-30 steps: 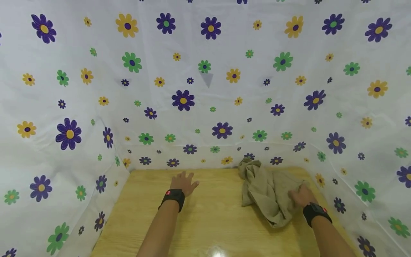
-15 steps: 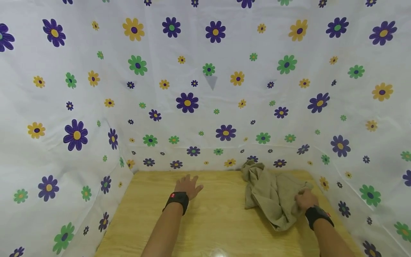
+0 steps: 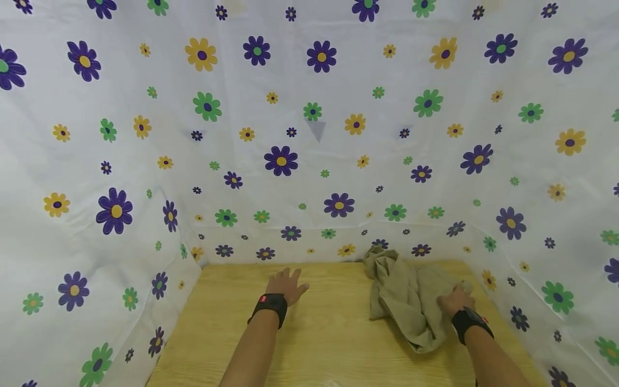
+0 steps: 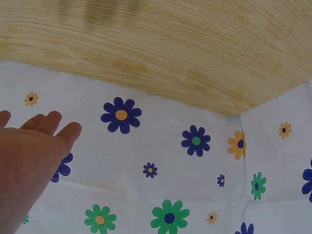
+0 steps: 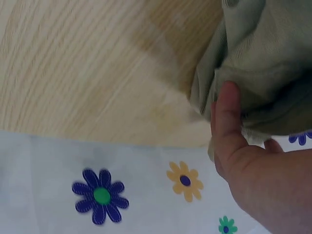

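A crumpled khaki cloth (image 3: 403,303) lies in a heap on the right side of the wooden table, its far end near the back edge. My right hand (image 3: 456,300) grips the cloth at its right side. In the right wrist view, the thumb and fingers of my right hand (image 5: 253,170) pinch a fold of the cloth (image 5: 273,58), which hides part of the fingers. Left of the cloth and apart from it, my left hand (image 3: 287,287) is over the table with its fingers spread. The left wrist view shows my left hand (image 4: 34,161) with extended fingers, holding nothing.
The light wooden table (image 3: 319,338) reaches back to a white flowered curtain (image 3: 309,177). This curtain also encloses the left and right sides. Black bands are worn on both wrists.
The head view has shifted slightly. Both hands and the cloth keep nearly the same places on the table, and the right hand still grips the cloth.
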Motion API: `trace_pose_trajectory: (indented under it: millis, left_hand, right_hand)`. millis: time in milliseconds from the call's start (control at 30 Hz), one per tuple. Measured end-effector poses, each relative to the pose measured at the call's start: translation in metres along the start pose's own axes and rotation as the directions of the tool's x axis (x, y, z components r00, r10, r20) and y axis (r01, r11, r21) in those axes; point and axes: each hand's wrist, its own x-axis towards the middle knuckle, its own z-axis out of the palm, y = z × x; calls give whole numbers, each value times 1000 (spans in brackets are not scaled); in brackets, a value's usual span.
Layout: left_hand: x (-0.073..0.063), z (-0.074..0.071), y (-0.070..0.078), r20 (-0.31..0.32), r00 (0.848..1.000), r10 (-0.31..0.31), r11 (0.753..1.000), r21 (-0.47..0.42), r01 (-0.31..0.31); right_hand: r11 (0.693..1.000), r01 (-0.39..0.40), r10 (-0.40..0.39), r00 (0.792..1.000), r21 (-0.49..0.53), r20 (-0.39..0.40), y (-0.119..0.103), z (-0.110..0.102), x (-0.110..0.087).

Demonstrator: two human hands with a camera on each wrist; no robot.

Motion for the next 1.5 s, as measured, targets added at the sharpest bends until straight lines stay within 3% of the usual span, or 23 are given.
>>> trace_pose_trajectory:
  millis: [200, 333, 467, 833, 1033, 1100, 1267, 1367, 1500]
  left_hand:
    - [-1, 5, 0, -9, 1000, 5, 1000, -12, -5]
    - [-2, 4, 9, -1, 1000, 19, 1000, -19, -19]
    - [-2, 7, 21, 8, 999, 34, 999, -34, -34]
    - [-4, 8, 44, 64, 993, 95, 995, -45, -92]
    - [-5, 18, 58, 143, 962, 235, 971, -73, -226]
    - [-7, 21, 63, 153, 954, 256, 966, -85, -245]
    - [-8, 31, 73, 151, 960, 237, 964, -155, -214]
    - [-2, 40, 77, 140, 967, 214, 963, -196, -185]
    - [11, 46, 81, 134, 970, 201, 972, -152, -180]
  right_hand:
    - [998, 38, -35, 996, 45, -78, -7, 4, -2]
    - [984, 167, -156, 973, 54, -169, -28, 3, 4]
    - [953, 296, -276, 934, 60, -226, -64, 3, 8]
    - [894, 395, -358, 913, 209, -194, -170, -10, -11]
    - [835, 474, -425, 878, 278, -219, -225, -17, -19]
    - [816, 488, -438, 872, 310, -220, -240, -18, -23]
    - [790, 514, -458, 857, 336, -234, -271, -18, -30]
    - [773, 547, -481, 835, 321, -266, -285, -19, -33]
    - [754, 580, -510, 812, 308, -283, -301, -23, -38]
